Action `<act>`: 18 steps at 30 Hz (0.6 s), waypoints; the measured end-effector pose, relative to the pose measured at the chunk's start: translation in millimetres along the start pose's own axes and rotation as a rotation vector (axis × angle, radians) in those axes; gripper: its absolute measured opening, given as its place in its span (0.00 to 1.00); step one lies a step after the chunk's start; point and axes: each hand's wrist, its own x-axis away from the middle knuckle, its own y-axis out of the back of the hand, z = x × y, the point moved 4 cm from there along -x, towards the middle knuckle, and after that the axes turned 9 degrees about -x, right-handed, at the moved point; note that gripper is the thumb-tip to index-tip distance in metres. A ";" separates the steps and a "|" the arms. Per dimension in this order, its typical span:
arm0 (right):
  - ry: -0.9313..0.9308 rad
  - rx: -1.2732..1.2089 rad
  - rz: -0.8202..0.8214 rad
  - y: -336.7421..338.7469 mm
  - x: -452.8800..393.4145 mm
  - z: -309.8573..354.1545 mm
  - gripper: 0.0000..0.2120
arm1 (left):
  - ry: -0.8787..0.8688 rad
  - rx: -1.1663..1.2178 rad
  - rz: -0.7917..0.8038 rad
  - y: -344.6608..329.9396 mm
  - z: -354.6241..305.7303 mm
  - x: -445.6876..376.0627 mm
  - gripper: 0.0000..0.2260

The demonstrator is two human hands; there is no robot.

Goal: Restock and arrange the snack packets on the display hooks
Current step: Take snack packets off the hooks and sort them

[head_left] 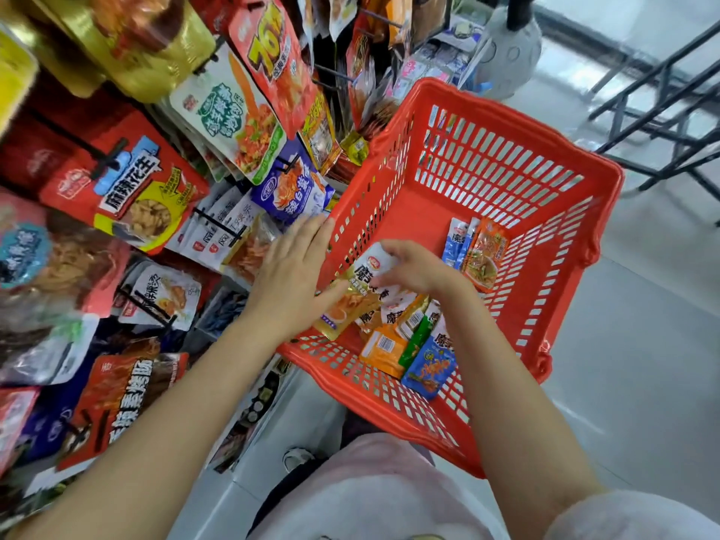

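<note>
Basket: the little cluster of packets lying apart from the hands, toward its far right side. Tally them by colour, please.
Blue-and-white packets: 2
Orange packet: 1
Total: 3
Not counted: the gold packet in the grip of the right hand, and the overlapping pile beneath it.

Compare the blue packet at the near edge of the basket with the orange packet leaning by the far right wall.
The blue packet lies almost flat in a pile with other packets at the near end of the red basket; the orange packet stands tilted at the far side beside two slim blue-and-white sachets. The blue one shows orange food art; the orange one shows a pale dish. Neither is touched by a hand, and both are small sealed snack packets.
</note>
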 end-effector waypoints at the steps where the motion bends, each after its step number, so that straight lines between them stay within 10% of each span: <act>1: 0.049 -0.029 0.009 6.2 10.2 15.9 0.11 | 0.003 -0.016 -0.013 6.1 -3.3 -0.3 0.39; 6: 0.264 -0.304 0.086 26.1 62.5 85.3 0.14 | 0.052 0.222 0.095 50.7 -29.2 -1.2 0.41; 12: 0.415 -0.546 -0.081 31.0 84.1 124.0 0.17 | 0.266 1.036 0.290 68.5 -17.7 5.2 0.39; 18: 0.291 -0.664 -0.154 10.4 80.6 124.2 0.16 | 0.371 1.208 0.042 63.5 -9.1 20.5 0.22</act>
